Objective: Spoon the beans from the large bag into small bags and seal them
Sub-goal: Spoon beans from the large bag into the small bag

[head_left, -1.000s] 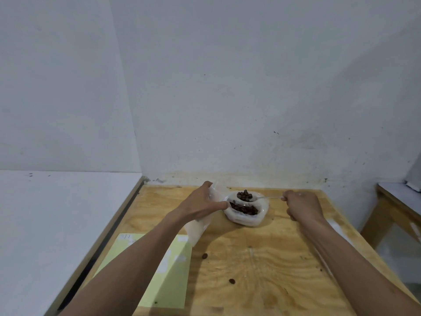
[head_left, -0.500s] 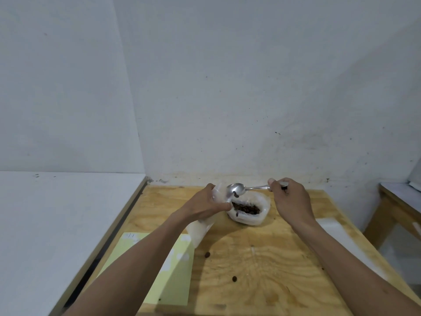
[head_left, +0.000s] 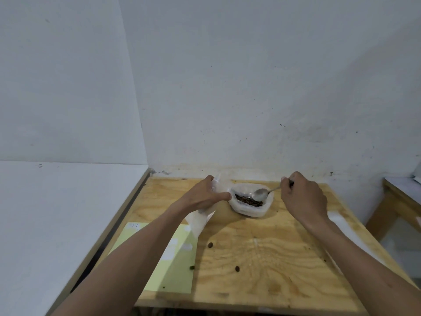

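Note:
The large white bag (head_left: pixel 249 209) stands open near the back of the wooden table (head_left: pixel 262 258), with dark brown beans (head_left: pixel 248 200) inside. My left hand (head_left: pixel 205 196) grips a small clear bag (head_left: pixel 201 218) by its mouth, just left of the large bag; the small bag hangs down to the table. My right hand (head_left: pixel 301 198) holds a metal spoon (head_left: pixel 262 192) by its handle. The empty spoon bowl sits over the large bag's opening.
A pale green sheet (head_left: pixel 173 258) lies at the table's front left. Three loose beans lie on the wood, one of them (head_left: pixel 210 244) near the small bag. A white sheet (head_left: pixel 341 226) lies under my right forearm. White walls close the back; another table (head_left: pixel 401 201) stands right.
The spoon carried beans from the large bag to the small bag's mouth, emptied there, and has now swung back right and down over the large bag. My left hand stayed put.

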The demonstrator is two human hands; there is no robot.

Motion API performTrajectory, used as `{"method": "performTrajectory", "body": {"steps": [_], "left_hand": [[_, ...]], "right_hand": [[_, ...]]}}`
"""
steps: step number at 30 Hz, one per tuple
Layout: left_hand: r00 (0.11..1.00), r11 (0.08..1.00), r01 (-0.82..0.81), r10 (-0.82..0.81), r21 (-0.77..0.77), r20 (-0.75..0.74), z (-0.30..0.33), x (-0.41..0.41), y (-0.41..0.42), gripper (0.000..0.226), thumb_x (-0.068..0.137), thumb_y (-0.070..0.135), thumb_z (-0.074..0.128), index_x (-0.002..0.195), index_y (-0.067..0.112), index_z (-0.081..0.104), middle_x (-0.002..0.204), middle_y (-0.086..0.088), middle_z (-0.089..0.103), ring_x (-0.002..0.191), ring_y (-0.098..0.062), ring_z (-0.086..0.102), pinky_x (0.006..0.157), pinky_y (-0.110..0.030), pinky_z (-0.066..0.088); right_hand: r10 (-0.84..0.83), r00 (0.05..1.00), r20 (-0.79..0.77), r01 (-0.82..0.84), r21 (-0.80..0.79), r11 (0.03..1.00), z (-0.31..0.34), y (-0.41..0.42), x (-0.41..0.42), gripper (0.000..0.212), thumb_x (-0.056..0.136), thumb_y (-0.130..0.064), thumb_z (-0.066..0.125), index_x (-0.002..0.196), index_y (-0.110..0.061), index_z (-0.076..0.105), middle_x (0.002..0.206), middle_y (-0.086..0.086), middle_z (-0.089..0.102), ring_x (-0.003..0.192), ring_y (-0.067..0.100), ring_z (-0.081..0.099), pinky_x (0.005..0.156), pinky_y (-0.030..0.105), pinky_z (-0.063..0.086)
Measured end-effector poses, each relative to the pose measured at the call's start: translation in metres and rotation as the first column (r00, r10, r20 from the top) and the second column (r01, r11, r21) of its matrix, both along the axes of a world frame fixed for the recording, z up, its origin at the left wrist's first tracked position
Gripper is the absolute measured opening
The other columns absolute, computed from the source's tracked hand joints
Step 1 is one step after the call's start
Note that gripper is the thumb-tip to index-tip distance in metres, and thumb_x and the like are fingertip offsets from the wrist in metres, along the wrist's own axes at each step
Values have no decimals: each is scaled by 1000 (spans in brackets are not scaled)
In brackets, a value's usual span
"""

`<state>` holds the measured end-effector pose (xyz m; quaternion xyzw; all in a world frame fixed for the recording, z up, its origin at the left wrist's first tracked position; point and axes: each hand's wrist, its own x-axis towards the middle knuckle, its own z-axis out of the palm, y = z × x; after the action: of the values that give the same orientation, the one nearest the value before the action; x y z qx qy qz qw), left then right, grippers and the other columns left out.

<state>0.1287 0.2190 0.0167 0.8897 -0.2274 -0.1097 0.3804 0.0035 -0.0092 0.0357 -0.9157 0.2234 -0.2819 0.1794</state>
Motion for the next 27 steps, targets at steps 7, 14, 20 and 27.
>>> {"method": "performTrajectory", "body": {"steps": [7, 14, 20, 27], "left_hand": [[997, 998, 59, -58, 25, -45, 4, 1, -19, 64, 71, 63, 69, 114, 18, 54, 109, 3, 60, 94, -15, 58, 81, -38, 50], [997, 997, 77, -77, 7, -14, 6, 2, -25, 50, 80, 51, 73, 111, 17, 55, 106, 0, 63, 85, -13, 55, 71, -31, 42], [999, 999, 36, -36, 10, -19, -2, 12, -10, 60, 74, 59, 72, 116, 20, 54, 116, 0, 63, 105, -19, 61, 90, -41, 51], [999, 999, 45, -45, 1, -8, 1, 9, -6, 75, 83, 50, 71, 142, 15, 41, 124, 6, 48, 110, -17, 50, 90, -37, 45]], "right_hand": [[-89, 987, -131, 94, 30, 995, -28, 8, 10, 28, 100, -25, 40, 80, -8, 51, 70, 6, 58, 65, 29, 53, 53, 31, 32], [-170, 978, -121, 207, 642, 738, -53, -9, 26, 31, 96, -21, 48, 72, -4, 54, 61, 7, 48, 53, 24, 44, 55, 29, 34], [-154, 987, -46, 141, 713, 687, -44, -16, 18, 26, 95, -21, 52, 76, -7, 61, 65, 12, 46, 57, 24, 40, 58, 33, 30], [-80, 992, 98, -10, 691, 723, -2, -10, 14, 28, 94, -18, 54, 72, -3, 63, 56, 8, 40, 49, 21, 34, 54, 30, 26]]}}
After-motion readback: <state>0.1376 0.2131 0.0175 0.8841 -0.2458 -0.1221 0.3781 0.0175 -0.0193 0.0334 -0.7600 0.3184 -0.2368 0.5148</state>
